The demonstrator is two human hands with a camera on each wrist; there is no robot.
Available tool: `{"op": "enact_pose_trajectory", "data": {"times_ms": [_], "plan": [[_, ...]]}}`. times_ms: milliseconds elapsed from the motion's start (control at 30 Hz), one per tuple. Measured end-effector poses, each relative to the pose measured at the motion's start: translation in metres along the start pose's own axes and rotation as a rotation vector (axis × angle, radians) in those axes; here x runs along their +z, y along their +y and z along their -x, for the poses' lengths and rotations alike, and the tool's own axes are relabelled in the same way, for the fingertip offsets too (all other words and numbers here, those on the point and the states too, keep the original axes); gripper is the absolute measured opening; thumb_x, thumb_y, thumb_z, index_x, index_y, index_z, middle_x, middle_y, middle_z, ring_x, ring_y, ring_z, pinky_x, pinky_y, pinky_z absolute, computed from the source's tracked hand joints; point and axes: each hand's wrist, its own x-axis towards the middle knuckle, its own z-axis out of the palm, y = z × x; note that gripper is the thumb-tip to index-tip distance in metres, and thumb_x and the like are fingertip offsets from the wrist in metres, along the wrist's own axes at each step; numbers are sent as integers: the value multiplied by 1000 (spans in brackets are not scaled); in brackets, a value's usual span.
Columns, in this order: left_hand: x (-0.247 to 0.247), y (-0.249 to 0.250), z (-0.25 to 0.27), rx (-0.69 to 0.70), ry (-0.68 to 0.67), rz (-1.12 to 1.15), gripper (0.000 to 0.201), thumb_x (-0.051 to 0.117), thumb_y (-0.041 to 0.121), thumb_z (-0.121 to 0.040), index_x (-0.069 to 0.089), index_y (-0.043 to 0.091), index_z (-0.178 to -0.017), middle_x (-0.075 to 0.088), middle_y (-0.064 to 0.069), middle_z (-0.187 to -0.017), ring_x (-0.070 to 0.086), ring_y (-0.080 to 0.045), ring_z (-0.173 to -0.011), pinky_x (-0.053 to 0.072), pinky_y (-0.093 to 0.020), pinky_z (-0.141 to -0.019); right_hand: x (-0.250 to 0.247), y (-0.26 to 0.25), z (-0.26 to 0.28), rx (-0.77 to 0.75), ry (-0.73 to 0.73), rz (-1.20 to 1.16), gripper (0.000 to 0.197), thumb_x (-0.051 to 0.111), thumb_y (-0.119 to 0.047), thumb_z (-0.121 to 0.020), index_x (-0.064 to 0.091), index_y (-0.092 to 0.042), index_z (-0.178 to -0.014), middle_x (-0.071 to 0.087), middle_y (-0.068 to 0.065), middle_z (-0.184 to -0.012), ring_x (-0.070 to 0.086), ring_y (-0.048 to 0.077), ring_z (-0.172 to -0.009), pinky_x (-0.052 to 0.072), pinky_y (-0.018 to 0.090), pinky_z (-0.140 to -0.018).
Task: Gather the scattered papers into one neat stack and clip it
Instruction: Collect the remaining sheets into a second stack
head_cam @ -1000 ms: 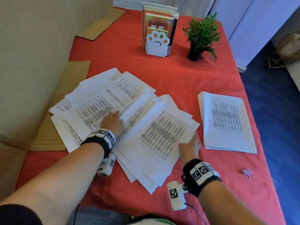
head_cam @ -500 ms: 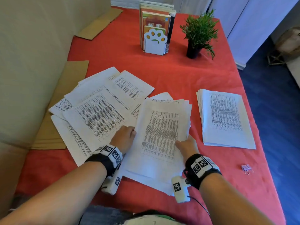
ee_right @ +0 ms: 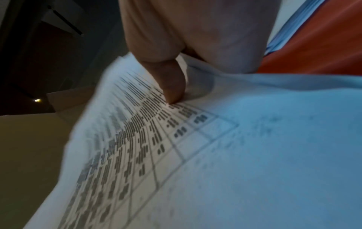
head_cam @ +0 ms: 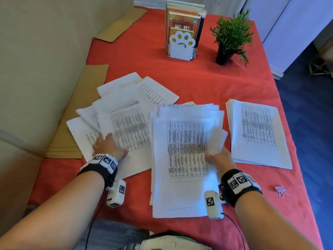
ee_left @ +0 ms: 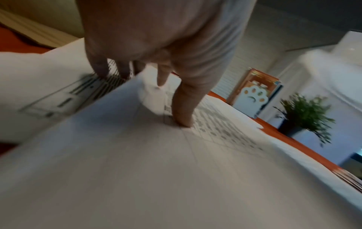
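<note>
A gathered bundle of printed sheets (head_cam: pixel 183 159) is lifted off the red table at centre. My right hand (head_cam: pixel 216 157) pinches its right edge, thumb (ee_right: pixel 172 86) on top, fingers hidden under the paper. The sheet it holds fills the right wrist view (ee_right: pixel 176 155). To the left lie several loose scattered sheets (head_cam: pixel 126 114), fanned and overlapping. My left hand (head_cam: pixel 108 145) presses on them with fingertips (ee_left: pixel 184 119) down on the paper (ee_left: pixel 156 162). A neat stack (head_cam: pixel 259 134) lies at the right. A small pink binder clip (head_cam: pixel 280 190) sits near the right table edge.
A bookend with books (head_cam: pixel 182 44) and a potted plant (head_cam: pixel 228 38) stand at the back of the table (head_cam: pixel 198 78). Cardboard pieces (head_cam: pixel 79 112) lie along the left edge beside a beige wall. The floor drops off past the right edge.
The right hand has raised and squared the centre bundle, tilting it toward me. The left hand left that bundle and moved left onto the loose sheets, which are blurred and sliding.
</note>
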Motion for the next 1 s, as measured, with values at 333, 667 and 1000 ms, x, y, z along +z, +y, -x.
{"op": "enact_pose_trajectory", "data": {"times_ms": [333, 667, 1000], "plan": [[28, 15, 53, 337, -184, 363, 49, 59, 11, -89, 42, 22, -134, 43, -3, -139, 54, -14, -107, 43, -24, -93, 33, 13, -8, 25, -37, -27, 23, 62, -3, -80, 60, -25, -87, 71, 9, -98, 69, 29, -91, 55, 49, -90], [36, 27, 59, 184, -167, 523, 35, 61, 33, -88, 61, 12, -116, 69, -5, -111, 65, -26, -96, 53, -39, -88, 25, 22, -2, -8, -78, -66, 44, 61, 3, -77, 58, -23, -112, 70, 8, -106, 68, 28, -97, 53, 49, -91], [26, 24, 47, 130, -227, 746, 63, 49, -9, -80, 48, 31, -129, 68, -1, -111, 65, -23, -99, 54, -48, -88, 7, 15, -7, -30, -42, -35, 33, 59, 3, -83, 60, -17, -109, 70, 3, -95, 68, 22, -90, 53, 32, -79]]}}
